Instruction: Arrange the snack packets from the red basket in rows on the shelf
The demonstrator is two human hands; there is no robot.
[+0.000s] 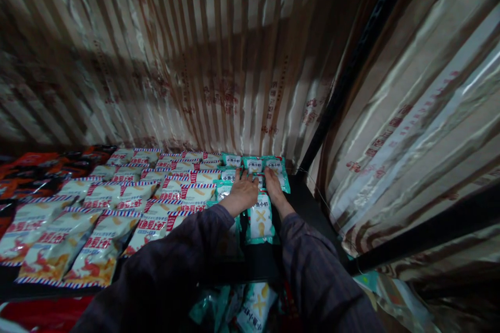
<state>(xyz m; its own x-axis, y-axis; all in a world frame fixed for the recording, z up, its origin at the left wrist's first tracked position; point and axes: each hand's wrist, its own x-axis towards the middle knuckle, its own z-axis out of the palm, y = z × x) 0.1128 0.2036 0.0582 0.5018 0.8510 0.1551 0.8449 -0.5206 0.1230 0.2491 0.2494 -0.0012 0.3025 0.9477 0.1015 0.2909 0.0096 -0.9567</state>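
My left hand (pixel 242 193) lies on the teal-edged snack packets with its fingers spread. Beside it, my right hand (pixel 275 190) reaches forward with its fingers stretched out, touching the packets on the right side of the group. Between my wrists lies a teal-and-white snack packet (pixel 261 221) with a yellow picture on its front. Farther back, another teal packet (pixel 274 165) rests near my right fingertips, and one more teal packet (pixel 233 160) sits beyond my left fingers. My hands hide parts of the packets beneath them.
Rows of white-and-red snack bags (pixel 101 239) cover the black shelf (pixel 261 263) to the left, with orange-and-black packets (pixel 35 166) beyond. Below the shelf edge lie more teal packets (pixel 255 304). Wrinkled printed sheeting (pixel 219 62) hangs behind, and a black post (pixel 344 83) stands at the right.
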